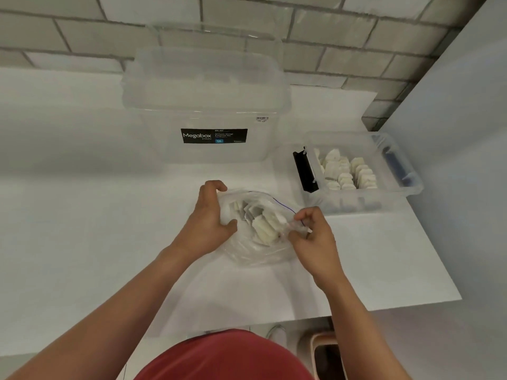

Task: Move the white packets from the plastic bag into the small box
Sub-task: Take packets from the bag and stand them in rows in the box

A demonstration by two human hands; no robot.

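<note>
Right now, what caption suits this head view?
The left hand and right hand grip a plastic bag of white packets; the small box beside it already holds more.

The plastic bag (255,242) lies on the table (82,215), before the large box (205,105); the small box (362,171) sits right.

Left hand (210,215) curled gripping, right hand (312,237) pinching

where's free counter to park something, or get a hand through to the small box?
Widest bare counter: left of the Megabox bin and left hand. Also free: the patch in front of the small box, right of the right hand, out to the counter edge. Crowded: the gap between bin, plastic bag and small box.
</note>
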